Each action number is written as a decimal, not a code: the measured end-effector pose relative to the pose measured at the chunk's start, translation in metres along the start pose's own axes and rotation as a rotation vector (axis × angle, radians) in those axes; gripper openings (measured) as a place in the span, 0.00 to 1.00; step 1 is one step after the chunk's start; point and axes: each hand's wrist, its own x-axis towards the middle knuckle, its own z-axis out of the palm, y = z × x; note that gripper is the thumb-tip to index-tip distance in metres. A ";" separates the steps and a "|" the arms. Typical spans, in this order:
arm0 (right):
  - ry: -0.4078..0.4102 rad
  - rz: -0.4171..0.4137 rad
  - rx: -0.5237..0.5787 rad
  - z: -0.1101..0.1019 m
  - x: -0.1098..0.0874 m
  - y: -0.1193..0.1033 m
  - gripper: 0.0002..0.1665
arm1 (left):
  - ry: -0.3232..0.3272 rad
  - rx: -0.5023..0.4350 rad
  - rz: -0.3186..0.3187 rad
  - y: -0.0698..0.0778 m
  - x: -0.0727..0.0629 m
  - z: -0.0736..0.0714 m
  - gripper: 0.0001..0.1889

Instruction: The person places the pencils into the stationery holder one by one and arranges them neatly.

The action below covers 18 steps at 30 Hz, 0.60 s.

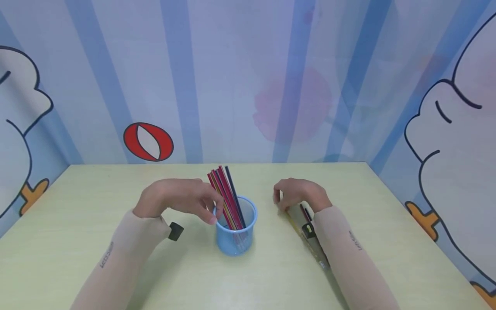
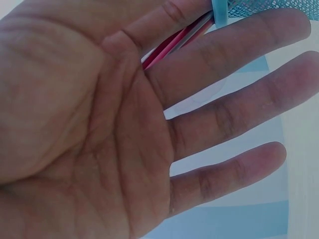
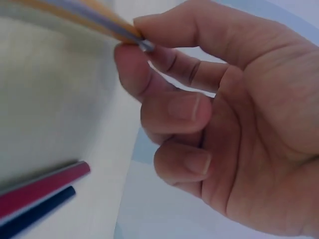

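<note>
A light blue mesh pencil cup [image 1: 234, 241] stands upright on the table, with several red, dark and yellow-striped pencils [image 1: 228, 198] leaning in it. At its left rim, my left hand [image 1: 182, 196] pinches the edge between thumb and index finger. The left wrist view has the other fingers of that hand [image 2: 134, 119] spread out straight. My right hand [image 1: 296, 191] pinches the end of a yellow-and-grey striped pencil [image 3: 107, 22] between thumb and index finger, the remaining fingers curled. Below it, a red pencil [image 3: 45, 189] and a dark blue pencil [image 3: 40, 211] lie on the table.
The pale yellow table [image 1: 186, 275] ends at a light blue striped backdrop [image 1: 232, 86]. A small black block [image 1: 176, 231] sits at the left wrist, another [image 1: 308, 230] at the right wrist. The right forearm [image 1: 352, 258] covers part of the pencils on the table.
</note>
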 end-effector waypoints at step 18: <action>0.126 -0.232 0.130 -0.023 -0.020 -0.017 0.08 | -0.004 -0.003 -0.001 0.001 0.000 -0.001 0.03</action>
